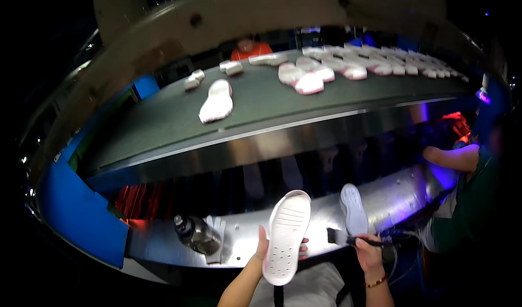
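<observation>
My left hand [265, 251] holds a white shoe sole [286, 236] upright, its grooved bottom facing me, low in the middle of the view. My right hand [368, 251] grips a small dark-handled brush [340, 237], whose bristle end points left toward the sole and stays a little apart from it. A second white sole [354, 209] lies on the metal shelf [380, 198] just above my right hand.
A dark conveyor belt [163, 122] above carries many white and pink soles [216, 101]. A dark bottle [197, 235] and a white glove [216, 225] lie on the shelf at left. Another person's arm [451, 157] reaches in from the right. A person in orange [249, 49] sits beyond the belt.
</observation>
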### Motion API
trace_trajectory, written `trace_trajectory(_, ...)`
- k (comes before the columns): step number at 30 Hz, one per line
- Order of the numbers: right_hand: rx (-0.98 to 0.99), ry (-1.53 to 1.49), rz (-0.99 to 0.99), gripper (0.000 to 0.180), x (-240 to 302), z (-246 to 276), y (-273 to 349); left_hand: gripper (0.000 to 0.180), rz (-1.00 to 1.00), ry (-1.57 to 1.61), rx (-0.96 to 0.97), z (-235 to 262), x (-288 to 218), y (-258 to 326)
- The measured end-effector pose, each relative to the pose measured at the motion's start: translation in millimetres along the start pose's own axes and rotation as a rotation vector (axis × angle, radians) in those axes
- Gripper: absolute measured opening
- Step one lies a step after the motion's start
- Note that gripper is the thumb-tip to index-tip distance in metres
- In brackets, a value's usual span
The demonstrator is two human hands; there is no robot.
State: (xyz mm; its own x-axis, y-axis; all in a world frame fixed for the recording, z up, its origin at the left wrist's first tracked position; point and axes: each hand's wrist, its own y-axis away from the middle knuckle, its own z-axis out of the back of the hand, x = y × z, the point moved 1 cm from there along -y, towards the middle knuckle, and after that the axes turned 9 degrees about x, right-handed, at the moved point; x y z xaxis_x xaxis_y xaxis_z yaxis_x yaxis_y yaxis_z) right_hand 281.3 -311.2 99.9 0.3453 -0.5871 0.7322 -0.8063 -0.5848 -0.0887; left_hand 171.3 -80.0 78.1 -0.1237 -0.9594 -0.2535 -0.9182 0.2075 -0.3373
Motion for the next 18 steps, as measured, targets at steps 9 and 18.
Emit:
trace_trajectory(9, 0.036, 0.283, -0.243, 0.012, -55, -21, -43, 0.100, -0.102, -0.241, -0.283, 3, 65, 7)
trace_trajectory(18, 0.155, 0.650, -0.090, 0.013, -38, -77, -63, 0.083, -0.209, -0.315, -0.569, 5, 69, 2)
